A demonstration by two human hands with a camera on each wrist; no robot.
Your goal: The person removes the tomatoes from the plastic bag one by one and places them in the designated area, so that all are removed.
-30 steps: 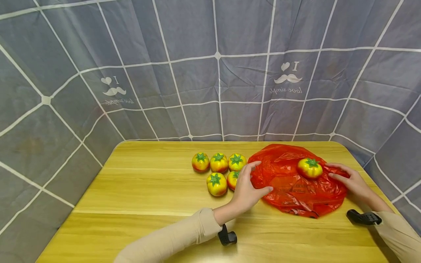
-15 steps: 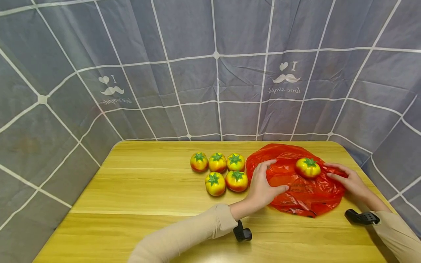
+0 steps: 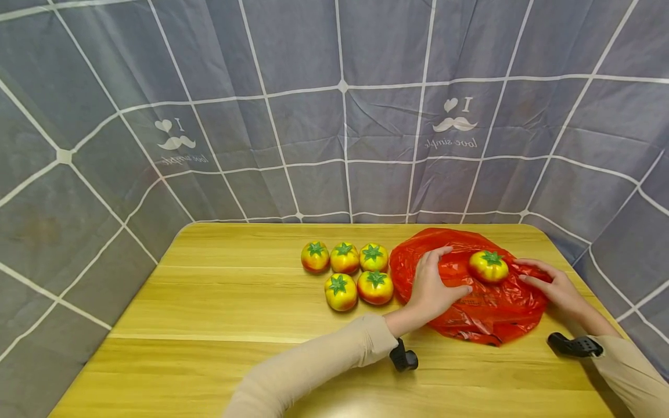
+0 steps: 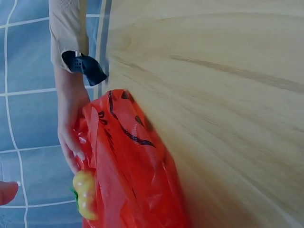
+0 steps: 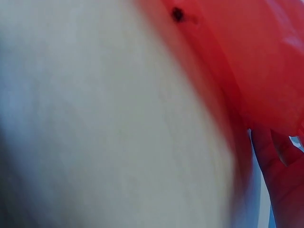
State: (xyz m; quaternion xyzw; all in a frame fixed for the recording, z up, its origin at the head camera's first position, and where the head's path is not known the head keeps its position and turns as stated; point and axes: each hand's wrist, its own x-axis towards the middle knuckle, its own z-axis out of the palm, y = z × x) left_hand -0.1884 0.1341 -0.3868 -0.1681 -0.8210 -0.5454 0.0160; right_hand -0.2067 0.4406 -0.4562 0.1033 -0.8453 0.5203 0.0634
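Observation:
A crinkled red plastic bag lies on the right part of the table. One yellow-and-red tomato with a green star-shaped top sits on it, also seen as a tomato in the left wrist view. My left hand is over the bag's left side, fingers and thumb spread, nothing between them and the tomato just to their right. At the bag's right edge rests my right hand, its loosely extended fingertips close beside the tomato. In the right wrist view that hand is dark and partly behind the bag.
Several more tomatoes stand in two short rows left of the bag, the closest tomato near its edge. The wooden table is enclosed by a grey checked curtain. Black wrist cameras hang under both sleeves.
My left hand has moved right, from beside the row of tomatoes to over the bag, nearer the tomato there. The right hand, bag and tomatoes look unmoved.

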